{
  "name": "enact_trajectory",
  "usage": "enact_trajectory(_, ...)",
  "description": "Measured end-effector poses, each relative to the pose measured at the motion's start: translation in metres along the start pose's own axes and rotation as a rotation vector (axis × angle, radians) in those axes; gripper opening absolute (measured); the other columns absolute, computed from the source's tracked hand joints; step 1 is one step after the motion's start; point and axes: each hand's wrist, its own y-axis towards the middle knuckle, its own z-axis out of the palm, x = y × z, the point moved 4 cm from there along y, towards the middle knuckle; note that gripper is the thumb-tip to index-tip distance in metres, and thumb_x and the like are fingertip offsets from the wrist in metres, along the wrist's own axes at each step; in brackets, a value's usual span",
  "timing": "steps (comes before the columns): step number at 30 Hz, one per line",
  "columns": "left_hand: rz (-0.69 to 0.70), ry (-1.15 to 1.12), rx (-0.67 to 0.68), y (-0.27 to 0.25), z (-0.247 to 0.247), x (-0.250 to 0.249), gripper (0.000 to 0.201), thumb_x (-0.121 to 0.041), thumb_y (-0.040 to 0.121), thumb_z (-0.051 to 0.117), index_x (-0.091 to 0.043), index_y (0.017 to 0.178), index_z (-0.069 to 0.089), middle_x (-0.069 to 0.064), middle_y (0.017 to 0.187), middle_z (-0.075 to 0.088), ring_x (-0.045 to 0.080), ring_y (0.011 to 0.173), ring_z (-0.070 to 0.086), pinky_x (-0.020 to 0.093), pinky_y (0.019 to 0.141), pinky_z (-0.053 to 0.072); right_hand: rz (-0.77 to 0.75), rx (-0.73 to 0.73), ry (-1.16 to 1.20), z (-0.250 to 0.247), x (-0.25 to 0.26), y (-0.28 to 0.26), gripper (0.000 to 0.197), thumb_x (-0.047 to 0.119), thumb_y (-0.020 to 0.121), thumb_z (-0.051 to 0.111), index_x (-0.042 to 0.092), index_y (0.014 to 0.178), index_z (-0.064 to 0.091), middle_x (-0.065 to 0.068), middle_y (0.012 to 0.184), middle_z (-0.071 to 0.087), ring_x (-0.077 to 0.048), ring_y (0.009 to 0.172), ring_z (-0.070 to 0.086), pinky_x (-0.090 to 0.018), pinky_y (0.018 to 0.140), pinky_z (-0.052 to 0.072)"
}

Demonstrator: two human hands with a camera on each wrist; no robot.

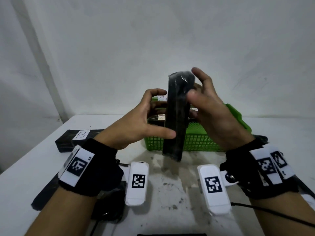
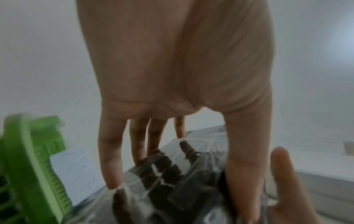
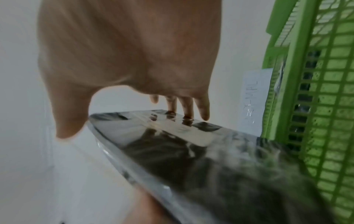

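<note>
Your left hand [image 1: 136,123] and right hand [image 1: 214,116] pinch the block [image 1: 177,116]: probably stiff, film-slick, so clamp fingers [image 1: 202,78] across its middle.

**Black straps, white tags**

A black fabric strap [image 1: 104,169] sits behind our left hand [image 1: 136,123], its white tags [image 1: 77,165] bearing square codes. Right of that strap: a white coded block [image 1: 137,183], its twin [image 1: 214,184], a matching strap [image 1: 247,167], seemingly a thin black cable [image 1: 247,204].
</note>
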Motion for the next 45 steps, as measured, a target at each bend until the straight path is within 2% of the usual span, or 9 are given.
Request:
enact_trajectory(6,0.097,0.299,-0.046,-0.001,-0.007,-0.012,0.115,-0.002,0.068,0.087,-0.038,0.15,0.015,-0.019,0.148,0.035,-0.007,0.136,0.035,0.013,0.09,0.05,0.009,-0.029,0.179,0.001,0.024,-0.003,0.06,0.04,0.089,0.055,0.026,0.146,0.047,0.003,0.13,0.065,-0.013,0.106,0.068,-0.031,0.074,0.054)
enact_trajectory(12,0.193,0.403,-0.063,-0.005,-0.012,-0.02,0.113,0.003,0.068,0.085,-0.037,0.151,0.019,-0.03,0.146,0.031,-0.019,0.133,0.029,0.002,0.089,0.041,0.009,0.107,0.186,0.01,0.022,-0.003,0.073,0.015,0.08,0.057,0.029,0.15,0.04,-0.003,0.127,0.063,-0.021,0.106,0.067,-0.037,0.072,0.058)
enact_trajectory(18,0.237,0.394,-0.085,-0.005,-0.009,-0.019,0.103,0.0,0.07,0.084,-0.028,0.147,0.022,-0.021,0.146,0.034,-0.011,0.13,0.041,0.01,0.081,0.05,-0.109,0.013,0.035,0.021,0.017,-0.006,0.066,0.004,0.078,0.065,0.026,0.138,0.047,0.0,0.137,0.058,-0.017,0.099,0.073,-0.037,0.067,0.06)
enact_trajectory(26,0.304,0.47,-0.154,-0.006,-0.009,-0.023,0.101,-0.002,0.071,0.085,-0.035,0.142,0.022,-0.032,0.141,0.034,-0.01,0.126,0.044,0.01,0.081,0.05,-0.201,-0.016,-0.049,0.026,0.018,-0.007,0.064,0.004,0.076,0.067,0.03,0.132,0.047,0.0,0.139,0.053,-0.031,0.12,0.064,-0.053,0.094,0.057)
enact_trajectory(34,0.246,0.49,-0.215,-0.005,-0.015,-0.015,0.074,-0.007,0.084,0.072,-0.044,0.137,0.037,-0.024,0.136,0.036,-0.007,0.119,0.05,0.01,0.083,0.05,-0.258,-0.049,-0.05,0.015,0.02,-0.007,0.074,0.004,0.077,0.07,0.025,0.142,0.042,-0.002,0.145,0.05,-0.027,0.121,0.063,-0.044,0.086,0.06)
enact_trajectory(37,0.102,0.243,-0.252,-0.004,-0.018,-0.01,0.042,-0.011,0.095,0.058,-0.036,0.128,0.054,-0.007,0.137,0.049,0.019,0.103,0.067,0.03,0.07,0.06,-0.342,0.01,-0.078,0.011,0.028,-0.01,0.079,-0.005,0.078,0.072,0.019,0.145,0.039,-0.003,0.151,0.045,-0.02,0.131,0.057,-0.033,0.09,0.057)
enact_trajectory(39,-0.004,-0.034,-0.237,-0.002,-0.015,-0.01,0.029,-0.028,0.1,0.051,-0.023,0.129,0.056,0.002,0.134,0.057,0.028,0.098,0.069,0.038,0.069,0.06,-0.338,0.128,-0.075,0.015,0.028,-0.011,0.079,-0.01,0.08,0.071,0.019,0.147,0.04,0.002,0.157,0.04,-0.019,0.141,0.048,-0.041,0.094,0.058)
enact_trajectory(42,-0.057,-0.238,-0.233,-0.002,-0.012,-0.011,0.054,-0.055,0.092,0.046,-0.021,0.134,0.054,0.003,0.132,0.062,0.03,0.102,0.07,0.038,0.071,0.058,-0.296,0.225,-0.121,0.017,0.023,-0.01,0.066,0.003,0.085,0.07,0.021,0.144,0.047,0.003,0.162,0.035,-0.013,0.147,0.04,-0.043,0.108,0.049)
enact_trajectory(45,-0.063,-0.295,-0.197,-0.003,-0.011,-0.01,0.064,-0.057,0.086,0.046,-0.019,0.138,0.049,0.006,0.132,0.062,0.03,0.102,0.071,0.042,0.071,0.059,-0.287,0.199,-0.136,0.016,0.026,-0.008,0.042,0.018,0.091,0.064,0.017,0.132,0.06,-0.001,0.156,0.045,-0.013,0.143,0.045,-0.038,0.115,0.041)
